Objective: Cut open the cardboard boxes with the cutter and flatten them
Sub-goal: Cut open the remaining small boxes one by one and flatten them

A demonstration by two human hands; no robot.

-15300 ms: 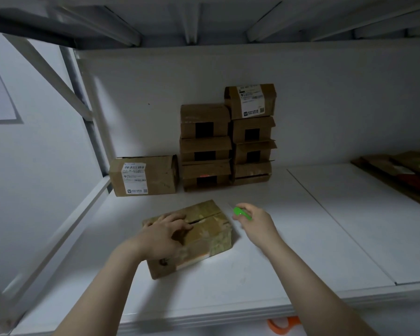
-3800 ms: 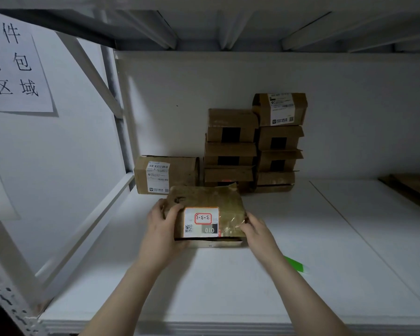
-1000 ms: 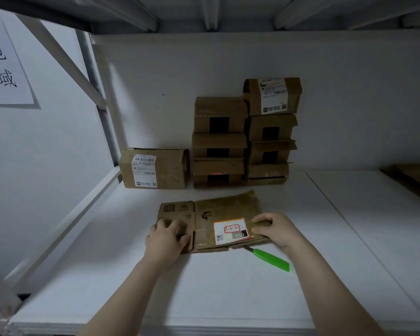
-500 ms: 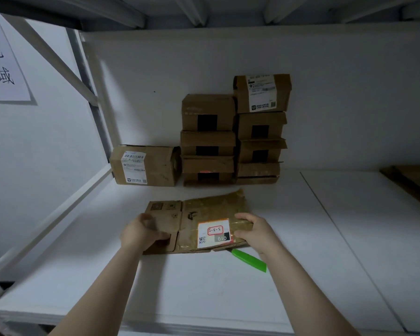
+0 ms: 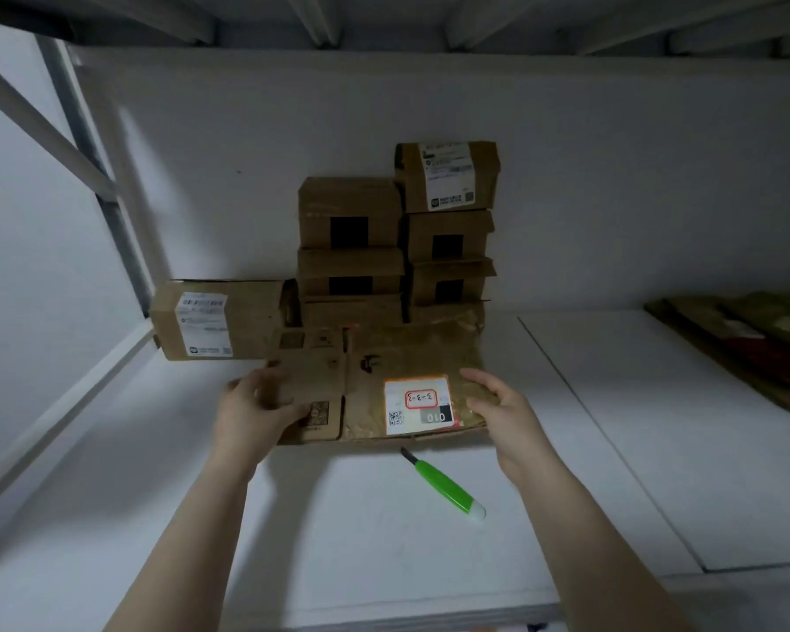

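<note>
Head view: flattened box tipped up in front of the stack, cutter loose below it.
My left hand [image 5: 256,412] grips the left flap of the flattened box [image 5: 411,353]. My right hand [image 5: 498,403] lies slack-fingered against its right edge, so the 2 hands are well apart. With only 1 real grip, the sheet could swing into the stack of boxes [image 5: 352,212] just behind. The cutter [image 5: 443,485] lies on the shelf [image 5: 384,563], dark tip toward the box, and a careless reach could nick me.

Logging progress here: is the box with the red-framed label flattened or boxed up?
Flattened: the box is one thin sheet, its panels spread side by side, the left hand holding one edge.
</note>
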